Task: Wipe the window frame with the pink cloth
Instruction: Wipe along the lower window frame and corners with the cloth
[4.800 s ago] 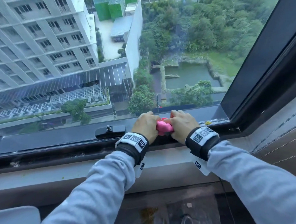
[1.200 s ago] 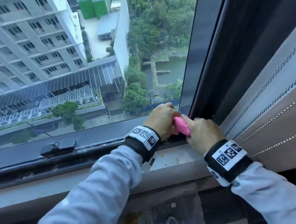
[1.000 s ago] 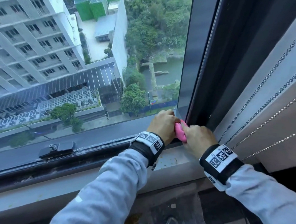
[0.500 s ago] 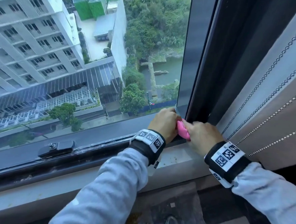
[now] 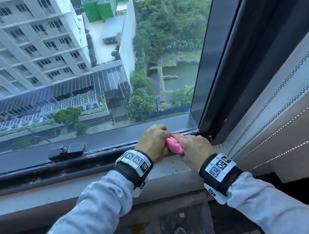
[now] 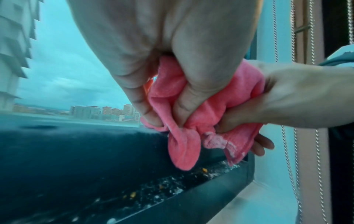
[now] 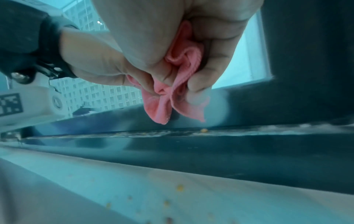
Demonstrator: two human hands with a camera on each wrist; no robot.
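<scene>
The pink cloth [image 5: 174,146] is bunched between both hands just above the dark window frame [image 5: 102,151], near its lower right corner. My left hand [image 5: 154,142] grips the cloth's left side, fingers curled into it [image 6: 172,97]. My right hand [image 5: 193,148] grips its right side [image 7: 182,71]. In the wrist views the cloth's loose ends [image 6: 184,151] [image 7: 162,109] hang a little above the frame's track [image 7: 172,133], which holds white and yellow crumbs. Whether the cloth touches the frame I cannot tell.
A black window latch [image 5: 67,151] sits on the lower frame to the left. The dark vertical frame post [image 5: 225,77] rises just right of the hands. Blind bead chains [image 5: 274,99] hang at the right. A pale sill [image 5: 64,195] with yellow specks runs below.
Both hands with the cloth slid right along the lower frame into the corner earlier. In the last half second they have pulled slightly back left and bunched the cloth.
</scene>
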